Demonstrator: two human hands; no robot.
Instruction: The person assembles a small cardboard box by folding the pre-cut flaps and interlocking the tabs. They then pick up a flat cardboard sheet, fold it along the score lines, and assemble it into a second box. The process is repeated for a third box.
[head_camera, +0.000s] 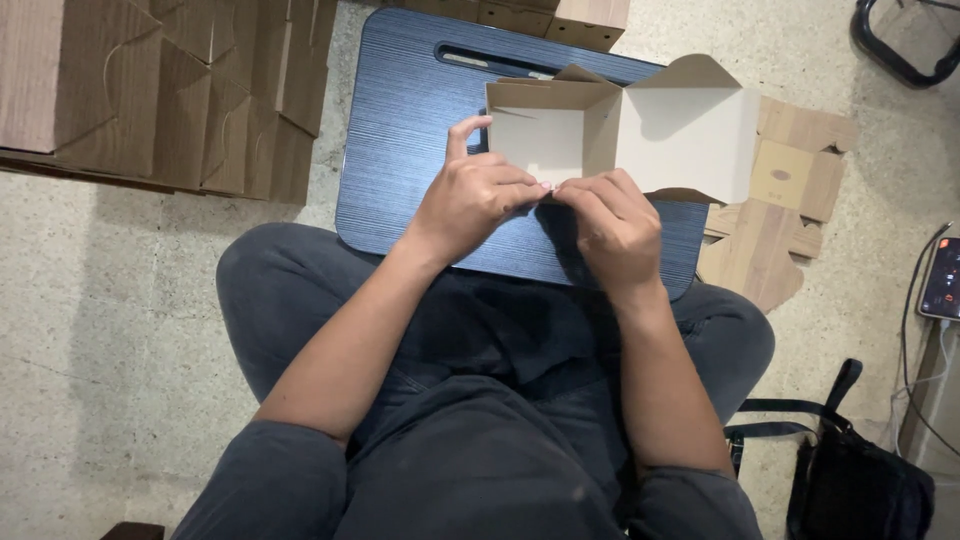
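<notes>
A half-folded cardboard box, white inside and brown outside, stands on a dark blue lap board resting over my knees. My left hand pinches the box's near edge, index finger raised against its left wall. My right hand grips the same near edge just to the right, fingertips meeting the left hand's. The box's far flaps stand open and upright.
A stack of flat brown box blanks lies on the floor at the left. More flat blanks lie to the right of the board. A phone with a cable and a black bag sit at the right.
</notes>
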